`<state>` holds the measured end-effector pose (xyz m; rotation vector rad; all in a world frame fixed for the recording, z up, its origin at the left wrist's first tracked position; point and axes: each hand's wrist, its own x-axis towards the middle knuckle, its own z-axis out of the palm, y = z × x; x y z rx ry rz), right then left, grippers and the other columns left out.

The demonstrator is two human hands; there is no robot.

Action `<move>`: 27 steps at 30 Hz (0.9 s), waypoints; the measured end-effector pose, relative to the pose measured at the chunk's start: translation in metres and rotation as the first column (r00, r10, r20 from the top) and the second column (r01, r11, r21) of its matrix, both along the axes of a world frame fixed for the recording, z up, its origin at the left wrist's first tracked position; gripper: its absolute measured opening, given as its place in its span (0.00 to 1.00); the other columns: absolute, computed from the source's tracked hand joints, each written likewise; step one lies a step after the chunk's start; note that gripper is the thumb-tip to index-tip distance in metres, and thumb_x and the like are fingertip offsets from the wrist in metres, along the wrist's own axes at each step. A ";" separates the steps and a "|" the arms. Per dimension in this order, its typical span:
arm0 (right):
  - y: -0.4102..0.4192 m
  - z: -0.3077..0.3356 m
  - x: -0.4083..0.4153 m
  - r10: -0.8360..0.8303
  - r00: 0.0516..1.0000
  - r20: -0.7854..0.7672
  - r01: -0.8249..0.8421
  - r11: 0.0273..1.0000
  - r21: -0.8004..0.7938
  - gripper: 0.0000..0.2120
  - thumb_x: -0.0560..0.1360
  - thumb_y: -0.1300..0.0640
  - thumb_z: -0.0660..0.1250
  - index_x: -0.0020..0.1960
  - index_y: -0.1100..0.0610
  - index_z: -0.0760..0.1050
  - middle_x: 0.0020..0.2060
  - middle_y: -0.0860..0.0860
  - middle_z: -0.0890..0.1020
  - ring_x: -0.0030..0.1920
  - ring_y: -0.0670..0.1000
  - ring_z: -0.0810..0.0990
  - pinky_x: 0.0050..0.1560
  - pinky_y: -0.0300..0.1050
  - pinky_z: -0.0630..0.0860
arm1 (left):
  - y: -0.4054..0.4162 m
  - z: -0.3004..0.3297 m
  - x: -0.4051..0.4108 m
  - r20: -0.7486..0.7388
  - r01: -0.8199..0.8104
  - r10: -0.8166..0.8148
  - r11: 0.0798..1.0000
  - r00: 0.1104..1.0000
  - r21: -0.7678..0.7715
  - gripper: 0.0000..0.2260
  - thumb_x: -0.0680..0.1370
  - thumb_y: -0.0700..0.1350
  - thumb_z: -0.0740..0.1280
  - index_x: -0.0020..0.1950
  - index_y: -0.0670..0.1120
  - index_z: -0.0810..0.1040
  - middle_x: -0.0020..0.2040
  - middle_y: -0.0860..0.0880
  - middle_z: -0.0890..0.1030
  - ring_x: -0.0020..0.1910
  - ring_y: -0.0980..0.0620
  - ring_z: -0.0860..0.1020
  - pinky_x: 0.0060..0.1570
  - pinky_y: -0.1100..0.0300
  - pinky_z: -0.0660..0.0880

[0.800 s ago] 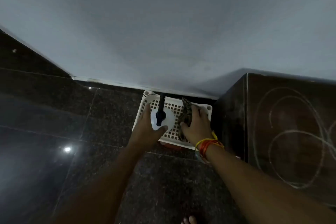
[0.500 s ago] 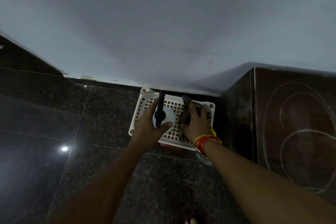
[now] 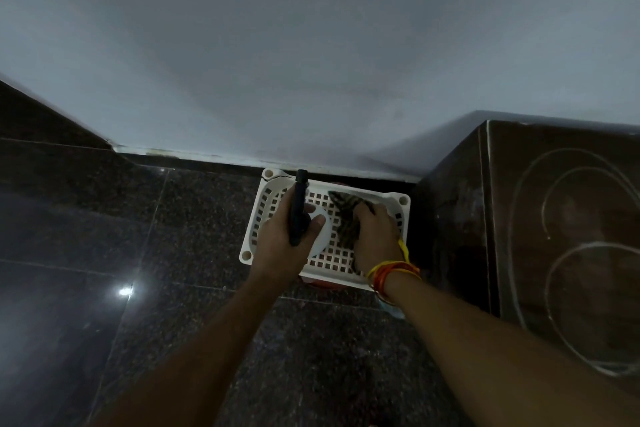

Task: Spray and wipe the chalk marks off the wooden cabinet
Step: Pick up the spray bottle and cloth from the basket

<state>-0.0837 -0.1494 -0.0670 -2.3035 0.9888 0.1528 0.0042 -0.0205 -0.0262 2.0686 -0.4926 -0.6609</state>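
Both hands are seen lowered into a white lattice basket (image 3: pixel 403 200) set on the dark stone floor (image 3: pixel 104 253) against the wall. The left hand (image 3: pixel 282 243) is closed around a white spray bottle (image 3: pixel 320 234) with a black nozzle head, its long axis pointing away from the person toward the wall; the right hand (image 3: pixel 375 236) is pressed onto a dark patterned cloth (image 3: pixel 344 215), fingers curled over it, though whether it is fully gripped cannot be told. The wooden cabinet (image 3: pixel 450 225) stands just beside the basket on the right, so the right hand is the nearer; its chalk marks (image 3: pixel 550 253), looping white curves, are spread over the broad face lying right of the right forearm. The coming move is judged to be a lift and a swing rightward. Counted: one bottle, one cloth, one basket, one cabinet, two hands.
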 end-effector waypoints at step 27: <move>-0.111 0.205 -0.217 -0.187 0.917 0.353 0.237 0.966 -0.105 0.12 0.71 0.65 0.64 0.54 0.56 0.74 0.48 0.53 0.66 0.39 0.55 0.70 0.44 0.48 0.72 | -0.085 0.155 -0.209 -0.055 -0.208 0.201 0.952 0.978 -0.224 0.11 0.78 0.36 0.65 0.52 0.52 0.78 0.44 0.49 0.80 0.39 0.61 0.78 0.40 0.61 0.76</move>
